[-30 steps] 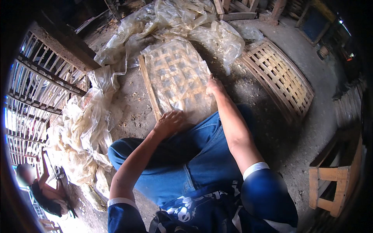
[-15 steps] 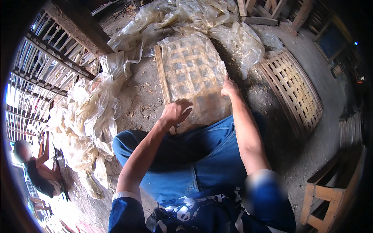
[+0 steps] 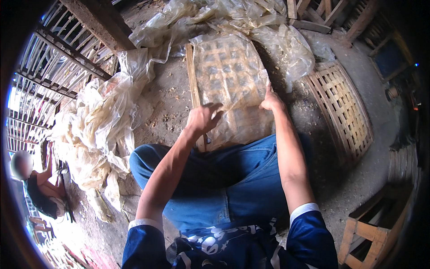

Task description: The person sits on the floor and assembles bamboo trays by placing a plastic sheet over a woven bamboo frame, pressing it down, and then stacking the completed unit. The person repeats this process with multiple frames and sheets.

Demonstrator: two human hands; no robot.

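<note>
Here, a crinkly see-through plastic sheet covers a tan woven wood-edged tray, its long side pointing away. The left hand has loosely spread fingers; the right hand's grip I can't tell.

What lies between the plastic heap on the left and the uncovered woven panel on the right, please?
The head view shows a plastic-covered woven frame, left hand and right hand at its sides, and floor.
</note>
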